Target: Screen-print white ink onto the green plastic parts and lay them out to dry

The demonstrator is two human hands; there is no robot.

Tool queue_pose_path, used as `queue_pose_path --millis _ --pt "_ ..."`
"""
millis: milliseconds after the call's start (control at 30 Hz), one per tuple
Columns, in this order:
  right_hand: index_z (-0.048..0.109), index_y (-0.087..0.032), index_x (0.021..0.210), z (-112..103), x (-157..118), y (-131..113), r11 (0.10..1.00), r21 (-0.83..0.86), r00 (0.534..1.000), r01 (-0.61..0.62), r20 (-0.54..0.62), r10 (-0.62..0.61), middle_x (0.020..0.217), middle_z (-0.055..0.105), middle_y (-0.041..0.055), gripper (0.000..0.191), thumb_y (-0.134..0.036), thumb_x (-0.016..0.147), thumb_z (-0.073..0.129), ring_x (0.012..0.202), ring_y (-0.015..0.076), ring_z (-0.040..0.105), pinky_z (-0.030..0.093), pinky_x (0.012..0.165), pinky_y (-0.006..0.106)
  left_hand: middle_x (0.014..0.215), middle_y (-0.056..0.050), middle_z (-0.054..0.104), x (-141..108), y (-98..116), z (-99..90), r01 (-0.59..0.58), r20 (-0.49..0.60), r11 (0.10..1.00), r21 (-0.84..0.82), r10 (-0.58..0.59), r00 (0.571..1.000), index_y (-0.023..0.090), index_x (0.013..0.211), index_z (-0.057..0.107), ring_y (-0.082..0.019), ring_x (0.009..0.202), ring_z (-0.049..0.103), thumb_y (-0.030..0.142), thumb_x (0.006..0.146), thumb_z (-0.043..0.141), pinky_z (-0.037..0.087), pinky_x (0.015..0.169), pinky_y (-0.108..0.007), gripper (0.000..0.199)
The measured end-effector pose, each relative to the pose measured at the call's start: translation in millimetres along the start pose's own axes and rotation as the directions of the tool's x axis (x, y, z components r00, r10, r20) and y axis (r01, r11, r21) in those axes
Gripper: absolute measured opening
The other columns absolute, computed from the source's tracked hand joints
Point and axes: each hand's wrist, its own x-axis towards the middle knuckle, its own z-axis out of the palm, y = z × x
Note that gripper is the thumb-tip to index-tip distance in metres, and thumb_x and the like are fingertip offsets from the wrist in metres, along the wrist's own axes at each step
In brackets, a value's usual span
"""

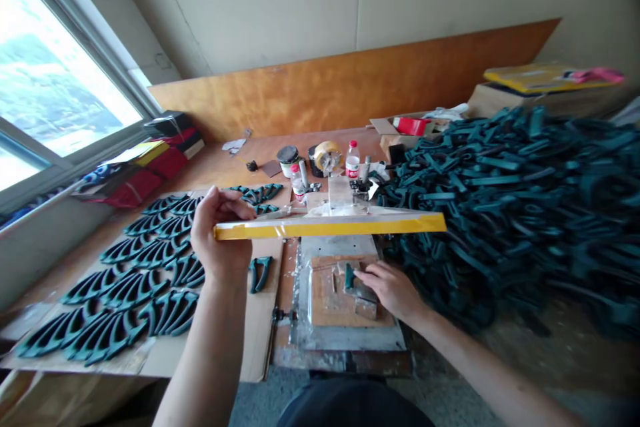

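My left hand (220,233) is closed on the left end of a screen frame (330,227), tilted up with its yellow-taped front edge toward me. Below it, my right hand (390,287) pinches the right side of a dark green plastic handle (349,277). That handle sits on a wooden board (325,307) with small blocks fixed on it, over a grey metal base plate (350,340). The fingertips of my right hand are partly hard to make out. One loose curved green handle (260,273) lies on cardboard just right of my left wrist.
Rows of fanned green handles (110,333) cover the cardboard at left. A large heap of similar handles (475,193) fills the right. Behind the frame stand a red-capped bottle (353,160), a can (287,160) and a tape roll (328,157).
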Motion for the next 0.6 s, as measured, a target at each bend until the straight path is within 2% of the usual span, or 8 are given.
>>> queue_pose_path --millis 67,133,233,333,400,467,533,600 --pt "0.065 -0.026 0.119 21 7 -18 0.998 -0.008 0.998 0.054 0.02 -0.054 0.098 0.063 0.0044 0.039 -0.009 0.088 0.048 0.092 0.0179 0.055 0.049 0.084 0.029 0.041 0.0 0.052 1 -1 -0.1 -0.014 0.001 1.0 0.003 0.014 1.0 0.016 0.061 0.064 -0.011 0.04 0.049 0.033 0.081 0.05 0.043 0.048 -0.024 0.03" --pt "0.065 -0.025 0.118 31 11 -23 0.995 -0.051 0.996 0.085 0.035 -0.084 0.097 0.063 0.0054 0.041 -0.007 0.085 0.049 0.093 0.0199 0.054 0.049 0.085 0.031 0.043 0.001 0.053 1 -1 -0.3 -0.032 0.004 0.999 0.007 0.032 0.999 0.017 0.061 0.064 -0.011 0.041 0.049 0.034 0.08 0.053 0.044 0.048 -0.024 0.028" --pt "0.063 -0.023 0.122 31 12 -20 0.99 -0.105 0.993 0.098 0.073 -0.091 0.102 0.063 0.0062 0.047 -0.005 0.083 0.048 0.097 0.0218 0.054 0.049 0.088 0.034 0.045 0.002 0.054 0 -2 -1.6 -0.037 0.032 0.999 0.004 0.037 0.999 0.017 0.064 0.064 -0.01 0.042 0.05 0.035 0.08 0.054 0.044 0.049 -0.023 0.027" --pt "0.063 -0.024 0.122 27 15 -21 0.994 -0.082 0.992 0.074 0.111 -0.064 0.114 0.062 0.0069 0.044 -0.007 0.085 0.047 0.105 0.0227 0.054 0.049 0.091 0.036 0.047 0.002 0.054 -3 -1 -3.1 -0.033 0.053 0.999 0.004 0.033 0.998 0.016 0.065 0.064 -0.01 0.042 0.051 0.035 0.082 0.054 0.043 0.048 -0.023 0.027" --pt "0.058 -0.024 0.13 28 22 -27 0.998 -0.027 0.992 0.064 0.107 -0.061 0.129 0.057 0.0073 0.043 -0.014 0.09 0.047 0.118 0.0235 0.05 0.045 0.099 0.039 0.046 0.001 0.054 -5 0 -3.3 -0.021 0.054 1.0 0.003 0.021 0.998 0.016 0.065 0.064 -0.01 0.042 0.051 0.033 0.083 0.052 0.043 0.049 -0.023 0.028" --pt "0.044 -0.022 0.142 32 29 -34 0.996 0.043 0.988 0.083 0.125 -0.088 0.144 0.045 0.0076 0.05 -0.025 0.093 0.049 0.133 0.0251 0.039 0.036 0.11 0.045 0.045 0.001 0.054 -8 1 -3.2 -0.005 0.044 1.0 0.001 0.005 0.999 0.015 0.065 0.064 -0.01 0.043 0.051 0.031 0.085 0.049 0.044 0.05 -0.023 0.029" --pt "0.034 -0.019 0.147 35 32 -39 0.986 0.128 0.968 0.109 0.211 -0.135 0.151 0.034 0.0093 0.061 -0.038 0.092 0.053 0.14 0.0278 0.03 0.025 0.115 0.052 0.045 0.0 0.054 -9 3 -3.2 0.014 0.036 1.0 -0.001 -0.014 0.999 0.015 0.065 0.065 -0.011 0.043 0.051 0.03 0.086 0.047 0.045 0.051 -0.023 0.031" --pt "0.036 -0.016 0.146 32 28 -39 0.963 0.238 0.923 0.125 0.328 -0.201 0.15 0.034 0.0113 0.066 -0.05 0.091 0.052 0.14 0.0295 0.028 0.019 0.116 0.056 0.045 0.0 0.054 -10 4 -3.7 0.035 0.031 0.999 -0.001 -0.035 0.999 0.016 0.066 0.065 -0.011 0.044 0.051 0.031 0.086 0.048 0.045 0.053 -0.024 0.031"
